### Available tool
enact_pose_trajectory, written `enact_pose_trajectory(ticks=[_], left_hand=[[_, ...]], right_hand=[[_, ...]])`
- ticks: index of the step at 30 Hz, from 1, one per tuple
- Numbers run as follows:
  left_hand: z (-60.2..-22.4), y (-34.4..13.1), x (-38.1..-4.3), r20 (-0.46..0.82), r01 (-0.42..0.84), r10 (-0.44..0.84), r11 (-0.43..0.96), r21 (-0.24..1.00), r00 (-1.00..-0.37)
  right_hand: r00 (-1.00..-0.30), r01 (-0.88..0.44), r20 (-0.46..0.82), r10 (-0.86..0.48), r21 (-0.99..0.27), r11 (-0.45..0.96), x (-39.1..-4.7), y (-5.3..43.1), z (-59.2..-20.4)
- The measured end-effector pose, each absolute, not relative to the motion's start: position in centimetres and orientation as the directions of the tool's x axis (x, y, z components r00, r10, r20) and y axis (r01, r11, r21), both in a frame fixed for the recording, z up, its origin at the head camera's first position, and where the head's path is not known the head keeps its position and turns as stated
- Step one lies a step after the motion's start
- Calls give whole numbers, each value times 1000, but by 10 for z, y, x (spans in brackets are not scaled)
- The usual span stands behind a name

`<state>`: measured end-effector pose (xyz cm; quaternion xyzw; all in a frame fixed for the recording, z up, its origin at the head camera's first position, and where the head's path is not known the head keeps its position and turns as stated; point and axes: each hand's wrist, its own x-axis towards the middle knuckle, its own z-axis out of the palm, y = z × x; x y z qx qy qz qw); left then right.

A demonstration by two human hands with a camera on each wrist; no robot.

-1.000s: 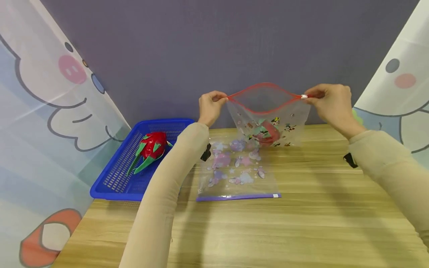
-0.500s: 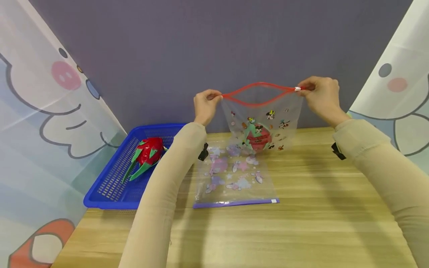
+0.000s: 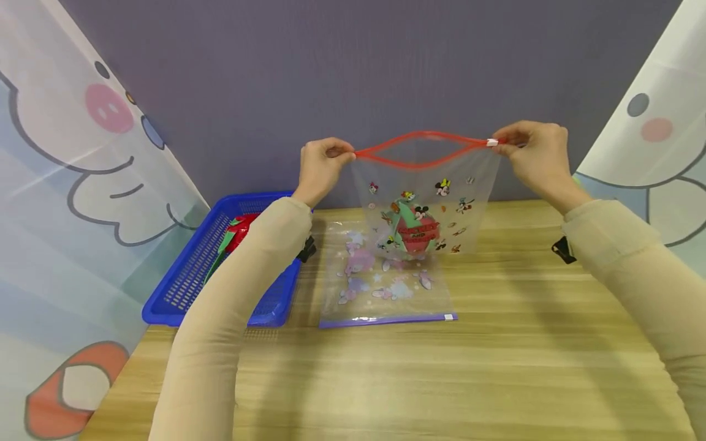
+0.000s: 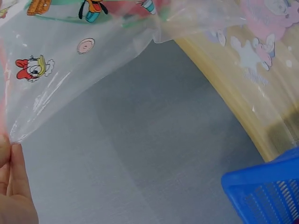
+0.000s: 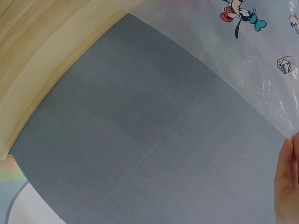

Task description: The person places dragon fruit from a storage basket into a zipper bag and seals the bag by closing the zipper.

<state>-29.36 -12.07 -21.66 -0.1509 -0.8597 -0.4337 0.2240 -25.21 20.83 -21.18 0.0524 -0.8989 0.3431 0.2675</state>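
Both hands hold up a clear zip bag (image 3: pixel 458 202) with cartoon prints and a red zip edge, its mouth spread apart in the middle. My left hand (image 3: pixel 322 164) pinches the left end of the red edge. At the other end, beside the white slider (image 3: pixel 493 142), my right hand (image 3: pixel 537 153) pinches the corner. Inside the bag, at its bottom, a red and green thing (image 3: pixel 418 239) shows through the plastic, partly covered by the prints. In the left wrist view the fingers (image 4: pixel 18 172) grip the bag's corner; the right wrist view shows fingers (image 5: pixel 284 168) at the opposite one.
A second clear zip bag (image 3: pixel 358 300) with a purple edge lies flat on the wooden table (image 3: pixel 419 380), partly behind the raised bag. To the left stands a blue basket (image 3: pixel 165 306) holding a red and green dragon fruit (image 3: pixel 237 231), partly hidden by the left sleeve. A grey wall (image 3: pixel 353 73) rises behind.
The bag's mouth has narrowed a little as the hands spread wider. The bag hangs flatter towards me, its prints plainer. My left arm has moved left and covers more of the basket.
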Motion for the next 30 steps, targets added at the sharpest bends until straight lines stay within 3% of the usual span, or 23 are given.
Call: enact_pose_trajectory(ticks=[9, 19, 30], left_hand=[[-223, -132, -281, 478, 424, 65, 575, 700, -876], [-245, -144, -278, 410, 392, 113, 597, 700, -905], [-249, -155, -278, 333, 350, 140, 572, 742, -933]], right_hand=[[-865, -286, 494, 83, -623, 728, -248, 205, -226], [-947, -207, 314, 61, -746, 633, -247, 208, -246], [-929, -313, 364, 69, -870, 382, -253, 207, -250]])
